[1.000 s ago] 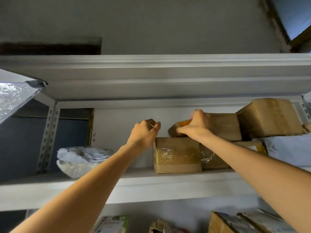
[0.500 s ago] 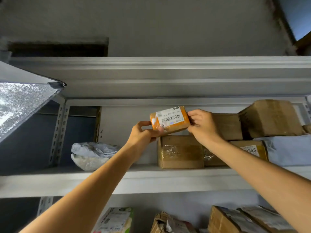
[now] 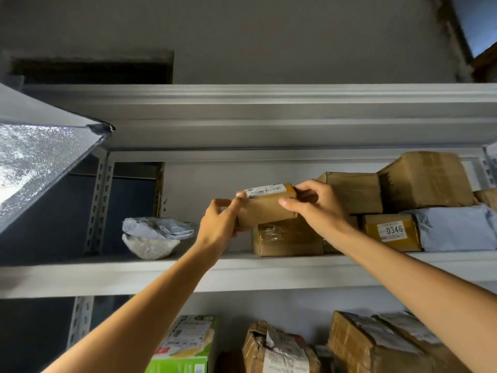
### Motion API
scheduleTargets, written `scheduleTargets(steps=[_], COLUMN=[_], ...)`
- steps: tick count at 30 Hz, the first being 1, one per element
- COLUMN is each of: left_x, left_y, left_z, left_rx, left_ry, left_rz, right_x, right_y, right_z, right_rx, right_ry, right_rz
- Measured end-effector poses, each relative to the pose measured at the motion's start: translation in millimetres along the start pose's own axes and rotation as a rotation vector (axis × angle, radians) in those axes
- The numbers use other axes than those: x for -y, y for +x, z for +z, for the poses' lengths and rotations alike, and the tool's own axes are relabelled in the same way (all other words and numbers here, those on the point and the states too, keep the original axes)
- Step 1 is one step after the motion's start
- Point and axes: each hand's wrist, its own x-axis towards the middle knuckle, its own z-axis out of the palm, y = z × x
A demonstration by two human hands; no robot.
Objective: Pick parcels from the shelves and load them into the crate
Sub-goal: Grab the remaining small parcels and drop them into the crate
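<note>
One small brown parcel [image 3: 266, 211] is being held between both grips, just above a taped box [image 3: 287, 238] sitting on the shelf [image 3: 242, 275]. The left grip [image 3: 219, 224] is clasping its left end with curled fingers; the right grip [image 3: 314, 208] is pinching its right end. Right of the right grip a box labelled 0346 [image 3: 391, 232] is lying; left of the left grip a grey bag [image 3: 156, 232] is resting

White label [image 3: 391, 231] on the yellow-taped box [image 3: 372, 234], right side of the middle shelf [image 3: 134, 275]: "0346" in large digits; the smaller lines around it are too fine to read. Barcode label [image 3: 265, 190] on the small parcel [image 3: 266, 211], centre: print blurred. Stickers on the green carton [image 3: 185, 345], lower left: illegible.
</note>
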Motion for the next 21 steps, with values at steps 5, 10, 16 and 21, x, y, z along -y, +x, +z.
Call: scheduleTargets(steps=[5, 10, 16, 21], left_x=[-5.8, -9.5, -11.5, -7.8], left_y=[-6.0, -7.7, -7.6, -2.1], left_z=[-16.8, -34.8, -45.2, -59.2], left_rx=[0.062, 0.077, 0.060, 0.059], left_ry=[-0.092, -0.122, -0.009, 0.079], left_rz=[-0.001, 0.075, 0.198, 0.196], right_x=[6.9, 13.5, 16.7, 10.1], right_y=[1.0, 4.1, 6.7, 6.2], right_z=[17.3, 34.7, 52.7, 59.5], right_rx=[-0.029, -0.149, -0.039, -0.019], right_ry=[0.089, -0.032, -0.021, 0.020], right_rz=[0.037, 0.184, 0.324, 0.217])
